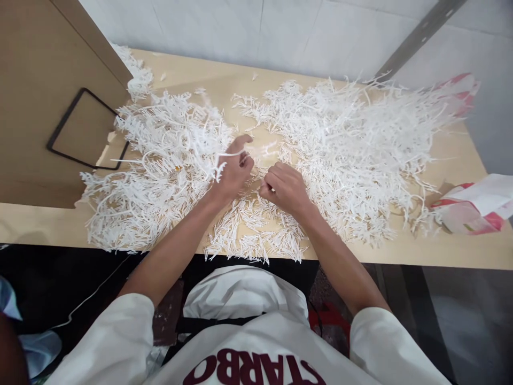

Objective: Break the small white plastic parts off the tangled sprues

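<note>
My left hand (235, 170) is curled round a thin white branched plastic sprue (228, 154), whose blurred twigs stick out on both sides of the fingers. Close by on the right, my right hand (285, 186) is closed with thumb and fingers pressed together; what it holds, if anything, is hidden. Beneath and between the wrists lies a scatter of small white plastic sticks (256, 230). A heap of tangled white sprues (160, 139) spreads to the left of the hands. A larger heap of similar white strands (352, 139) rises on the right.
The pale wooden table (452, 251) backs onto a tiled wall (240, 27). At the left stands a brown board (36, 107) with a black rectangular wire frame (86, 128) against it. Red-and-white plastic bags (473, 206) lie at the right. A grey metal bar (417, 43) slants behind.
</note>
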Tool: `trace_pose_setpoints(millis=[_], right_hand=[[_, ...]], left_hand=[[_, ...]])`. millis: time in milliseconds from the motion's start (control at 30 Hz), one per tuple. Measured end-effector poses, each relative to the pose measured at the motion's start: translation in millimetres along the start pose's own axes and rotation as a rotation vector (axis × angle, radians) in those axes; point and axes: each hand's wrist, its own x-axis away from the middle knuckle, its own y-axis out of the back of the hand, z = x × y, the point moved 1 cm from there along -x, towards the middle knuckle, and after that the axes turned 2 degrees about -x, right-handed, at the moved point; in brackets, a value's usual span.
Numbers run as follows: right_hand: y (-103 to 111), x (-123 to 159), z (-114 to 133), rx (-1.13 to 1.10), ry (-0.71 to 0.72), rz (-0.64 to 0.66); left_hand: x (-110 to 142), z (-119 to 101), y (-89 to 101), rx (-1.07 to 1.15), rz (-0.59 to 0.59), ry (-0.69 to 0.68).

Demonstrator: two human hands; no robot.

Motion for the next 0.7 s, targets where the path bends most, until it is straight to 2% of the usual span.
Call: trace_pose_setpoints(millis=[67, 133, 233, 333, 433, 533, 700], right_hand=[[0.4, -2.3, 3.7, -0.075, -0.031, -0.012], [-0.9, -3.2, 1.8, -0.13, -0.135, -0.049], [-2.6, -1.7, -7.3, -0.212, -0.297, -0.074], [-1.6, -0.6, -13.6, -0.26, -0.349, -0.016], [-0.4, -1.7, -13.8, -0.263, -0.337, 0.046], [-2.1, -2.7, -12.1, -0.234, -0.297, 0.127], [-6.8, -0.5, -13.8, 0.005, -0.229, 0.071]], left_hand=[[-5.8, 2.8, 4.2, 0.168, -0.046, 0.069], [-9.7, 2.4, 6.2, 0.296, -0.048, 0.096], [-10.4, -1.2, 4.3, 0.4, 0.011, 0.117], [-7.1, -5.1, -0.6, 0.448, 0.1, 0.129], [-4.1, -7.5, -3.9, 0.432, 0.165, 0.114], [-1.9, -8.1, -5.1, 0.357, 0.174, 0.077], [5.4, -7.7, -9.5, 0.065, 0.199, -0.129]])
